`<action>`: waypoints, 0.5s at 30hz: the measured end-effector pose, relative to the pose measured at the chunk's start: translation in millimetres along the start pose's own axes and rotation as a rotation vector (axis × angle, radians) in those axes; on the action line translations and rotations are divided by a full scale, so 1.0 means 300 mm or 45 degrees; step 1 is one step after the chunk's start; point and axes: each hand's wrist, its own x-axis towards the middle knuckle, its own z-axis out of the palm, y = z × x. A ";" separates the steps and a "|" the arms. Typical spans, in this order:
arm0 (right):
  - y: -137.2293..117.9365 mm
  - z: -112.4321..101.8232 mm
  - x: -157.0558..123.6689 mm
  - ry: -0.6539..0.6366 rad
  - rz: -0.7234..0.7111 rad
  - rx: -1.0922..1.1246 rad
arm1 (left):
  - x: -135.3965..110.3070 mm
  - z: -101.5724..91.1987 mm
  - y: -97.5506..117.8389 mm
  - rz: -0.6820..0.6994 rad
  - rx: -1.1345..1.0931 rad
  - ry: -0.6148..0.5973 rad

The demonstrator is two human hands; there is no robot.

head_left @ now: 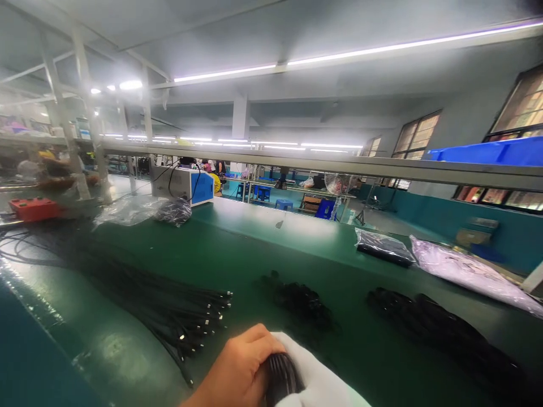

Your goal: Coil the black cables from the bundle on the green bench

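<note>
At the bottom middle, my bare left hand (244,364) is closed around a coiled black cable (280,376). My right hand (318,373), in a white glove, presses on the coil from the other side; part of the coil is hidden by both hands. To the left lies a bundle of long black cables (156,299), their metal plugs fanned out toward my hands. Beyond my hands sits a small pile of black pieces (303,302), too blurred to name. On the right is a long heap of black coiled cables (449,333).
The green table (212,243) carries a blue-and-white machine (201,186), crumpled clear plastic (131,209) and a red box (34,209) at the left. Plastic-wrapped packs (384,246) lie far right. Above runs a shelf (297,161) bearing a blue bin (492,151).
</note>
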 end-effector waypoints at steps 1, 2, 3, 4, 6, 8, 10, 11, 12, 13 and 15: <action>0.007 0.002 0.008 0.001 -0.007 0.032 | -0.001 -0.002 -0.001 -0.038 -0.002 -0.004; 0.016 0.004 0.016 0.001 -0.014 0.082 | -0.003 -0.003 -0.003 -0.087 -0.025 -0.001; 0.026 0.005 0.026 -0.036 0.002 0.146 | -0.004 -0.005 -0.005 -0.145 -0.071 0.013; 0.037 0.004 0.035 -0.089 0.028 0.222 | -0.005 -0.007 -0.007 -0.212 -0.124 0.026; 0.058 0.000 0.051 -0.194 0.075 0.378 | -0.003 -0.009 -0.009 -0.347 -0.199 0.044; 0.077 -0.006 0.061 -0.219 0.071 0.457 | 0.003 -0.009 -0.007 -0.469 -0.222 0.055; 0.094 -0.011 0.067 -0.187 0.047 0.450 | 0.013 -0.008 -0.001 -0.579 -0.252 0.035; 0.102 -0.012 0.068 -0.177 0.041 0.440 | 0.018 -0.007 0.004 -0.614 -0.260 0.027; 0.108 -0.011 0.069 -0.171 0.036 0.431 | 0.022 -0.008 0.009 -0.630 -0.231 0.023; 0.111 -0.009 0.068 -0.173 0.030 0.429 | 0.026 -0.009 0.015 -0.620 -0.151 0.027; 0.112 -0.001 0.063 -0.171 0.010 0.447 | 0.031 -0.013 0.024 -0.552 0.086 0.056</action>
